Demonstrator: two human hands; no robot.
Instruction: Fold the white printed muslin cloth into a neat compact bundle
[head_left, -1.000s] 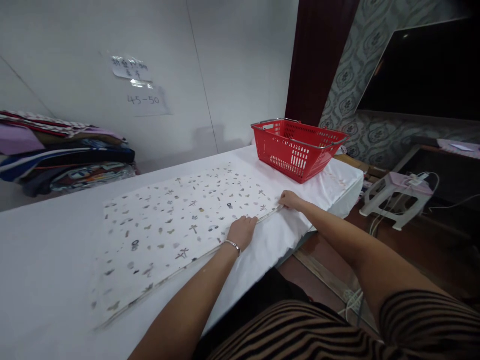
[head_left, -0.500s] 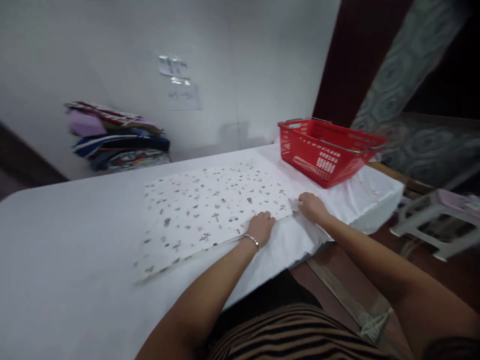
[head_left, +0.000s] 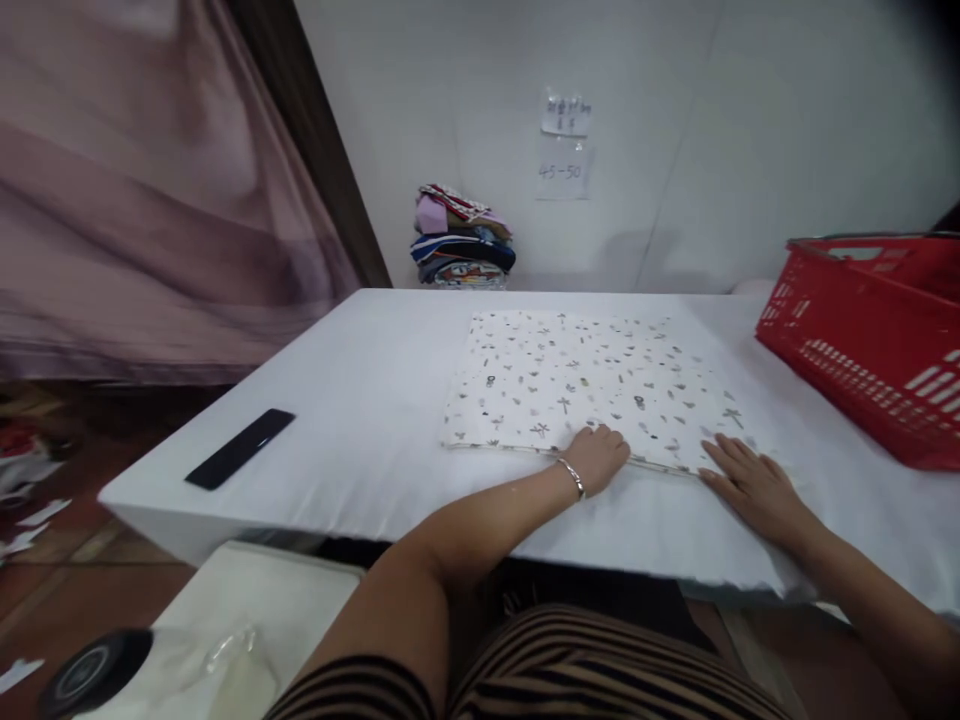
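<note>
Place: we take it for a small textile workroom | cloth-covered work table (head_left: 360, 400) | stacked folded fabrics (head_left: 461, 235) by the wall | handwritten paper notes (head_left: 564, 145) taped up | red shopping basket (head_left: 870, 340)

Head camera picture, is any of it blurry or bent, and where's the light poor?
Head view: sharp around the patterned cloth and both hands; the pink curtain at left is smeared; the red basket and table edge stretch and bow toward the borders; corners darken; light is soft, without glare.
</note>
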